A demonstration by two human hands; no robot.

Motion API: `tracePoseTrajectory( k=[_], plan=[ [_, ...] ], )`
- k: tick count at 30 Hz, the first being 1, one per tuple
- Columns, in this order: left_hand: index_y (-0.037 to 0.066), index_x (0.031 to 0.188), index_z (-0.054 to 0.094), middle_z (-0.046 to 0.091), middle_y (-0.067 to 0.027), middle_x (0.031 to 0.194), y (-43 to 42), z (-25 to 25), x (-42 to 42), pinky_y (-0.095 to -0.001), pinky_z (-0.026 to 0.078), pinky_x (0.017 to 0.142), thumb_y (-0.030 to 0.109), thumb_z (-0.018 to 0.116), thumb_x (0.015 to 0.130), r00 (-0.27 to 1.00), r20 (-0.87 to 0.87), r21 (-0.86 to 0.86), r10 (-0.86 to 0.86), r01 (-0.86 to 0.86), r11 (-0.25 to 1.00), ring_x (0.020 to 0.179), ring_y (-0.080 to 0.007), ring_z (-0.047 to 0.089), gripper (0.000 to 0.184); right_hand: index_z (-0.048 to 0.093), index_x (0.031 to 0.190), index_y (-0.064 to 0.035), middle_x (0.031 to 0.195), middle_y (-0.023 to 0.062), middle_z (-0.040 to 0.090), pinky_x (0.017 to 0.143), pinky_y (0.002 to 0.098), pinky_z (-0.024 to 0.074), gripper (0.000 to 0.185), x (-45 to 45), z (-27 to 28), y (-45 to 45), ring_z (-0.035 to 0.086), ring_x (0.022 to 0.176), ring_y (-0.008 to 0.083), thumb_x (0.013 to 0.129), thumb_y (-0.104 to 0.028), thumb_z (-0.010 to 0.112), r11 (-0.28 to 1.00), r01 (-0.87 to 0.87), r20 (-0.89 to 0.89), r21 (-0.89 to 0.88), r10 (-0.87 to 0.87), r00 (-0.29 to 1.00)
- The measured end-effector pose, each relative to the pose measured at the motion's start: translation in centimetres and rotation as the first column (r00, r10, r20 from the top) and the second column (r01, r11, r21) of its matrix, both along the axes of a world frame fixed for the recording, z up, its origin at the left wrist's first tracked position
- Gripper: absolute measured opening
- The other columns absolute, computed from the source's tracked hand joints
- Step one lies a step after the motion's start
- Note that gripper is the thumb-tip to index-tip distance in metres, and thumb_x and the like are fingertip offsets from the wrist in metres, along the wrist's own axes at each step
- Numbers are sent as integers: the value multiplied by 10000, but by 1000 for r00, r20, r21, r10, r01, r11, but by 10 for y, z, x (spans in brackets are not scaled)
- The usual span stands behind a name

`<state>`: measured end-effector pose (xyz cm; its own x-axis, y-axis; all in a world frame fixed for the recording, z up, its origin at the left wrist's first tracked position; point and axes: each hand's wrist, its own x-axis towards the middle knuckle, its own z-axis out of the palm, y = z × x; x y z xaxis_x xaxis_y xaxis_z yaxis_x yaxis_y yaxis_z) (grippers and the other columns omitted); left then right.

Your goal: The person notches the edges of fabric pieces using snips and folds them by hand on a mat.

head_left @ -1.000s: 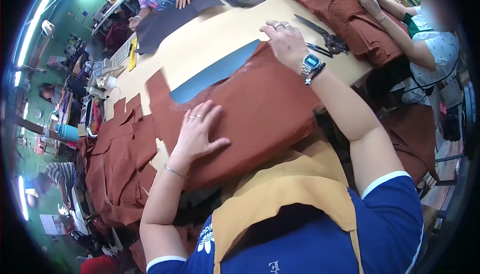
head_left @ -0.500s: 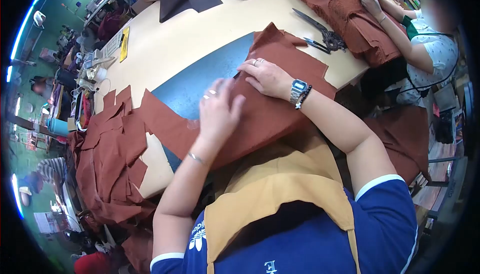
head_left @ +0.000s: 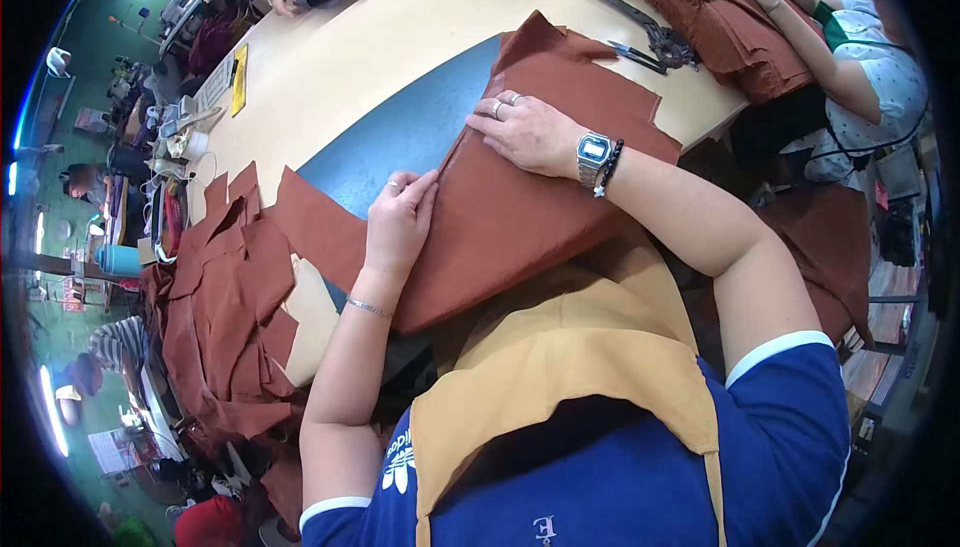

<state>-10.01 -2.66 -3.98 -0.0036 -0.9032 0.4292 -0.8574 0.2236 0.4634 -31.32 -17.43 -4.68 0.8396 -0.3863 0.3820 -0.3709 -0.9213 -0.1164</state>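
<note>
A rust-brown fabric piece [head_left: 540,212] lies over the near edge of the table, partly on a blue-grey board [head_left: 400,132]. My left hand [head_left: 400,222] is closed, with thumb and fingers pinching the fabric's edge. Flat on top of the same piece rests my right hand [head_left: 530,137], fingers stretched out and fingertips at the edge farther up. Between the two hands the edge runs in a straight line that looks folded. A narrower brown flap [head_left: 320,227] extends left, beyond my left hand.
Loose brown fabric pieces [head_left: 225,317] are heaped at the left. Large black scissors [head_left: 630,12] and smaller snips [head_left: 637,57] lie beyond the fabric. At the right a co-worker's arm [head_left: 825,67] reaches over a brown fabric stack [head_left: 700,7]. Another person's hand [head_left: 283,0] is across the table.
My left hand, blurred before, has moved down and left and now pinches the fabric's edge. My right hand stays on the fabric. Across the table, the person's dark fabric has shifted.
</note>
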Motion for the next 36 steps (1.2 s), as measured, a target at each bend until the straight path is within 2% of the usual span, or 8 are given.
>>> tracePoseTrajectory(
  k=[2,6,13,17,18,28,32,36],
  plan=[
    [51,1037,729,654,-130,910,4,1,0,-334,530,675,64,667,885,1000,6,29,6,-7,1000,761,-257,645,165,558,1320,-93,1300,221,548,984,496,473,548,2,-3,3,518,1232,359,931,-477,535,998,2,-15,68,-1,1000],
    [55,1043,723,646,-130,906,6,0,1,-357,536,671,67,654,890,1000,10,-1,-17,17,1000,762,-276,649,168,431,1462,-268,1477,301,335,938,756,356,983,3,34,37,346,1356,485,693,-875,517,986,99,-327,133,-51,944],
    [59,1044,714,642,-138,921,7,-1,-2,-390,545,666,82,646,889,999,38,-20,-3,4,1000,757,-312,653,171,502,1400,-170,1456,229,413,989,725,326,921,1,28,24,349,1379,399,760,-833,485,938,345,-197,-46,-347,917],
    [56,1031,720,650,-135,919,6,0,3,-381,546,666,86,653,883,999,39,-10,-30,30,999,762,-304,658,165,569,1273,-60,1282,164,564,1005,489,416,759,21,7,49,506,1241,313,857,-693,518,982,-66,13,180,64,998],
    [52,1031,723,653,-132,909,10,1,5,-366,543,672,74,659,878,999,27,10,-35,34,999,765,-292,657,168,562,1276,-46,1264,156,573,996,420,431,721,20,6,54,533,1208,309,871,-642,547,997,-46,6,60,46,999],
    [45,972,724,658,-105,867,39,6,26,-352,542,673,59,684,840,997,46,7,-60,59,998,757,-266,651,138,538,1341,-133,1386,231,462,965,667,404,772,27,37,82,482,1265,380,833,-715,531,992,55,-271,110,-24,962],
    [36,943,713,655,-101,865,39,11,22,-365,536,692,49,672,837,979,180,-32,-97,105,994,771,-269,643,115,539,1320,-104,1348,235,485,987,616,398,777,28,34,86,482,1255,375,832,-707,542,993,98,-208,66,-82,975],
    [34,941,709,664,-107,865,39,12,24,-376,525,711,60,662,840,984,154,4,-91,91,996,789,-278,635,115,560,1265,-38,1255,212,552,1003,506,430,709,41,25,82,529,1196,352,844,-607,613,973,-63,-76,220,81,994]
  ],
)
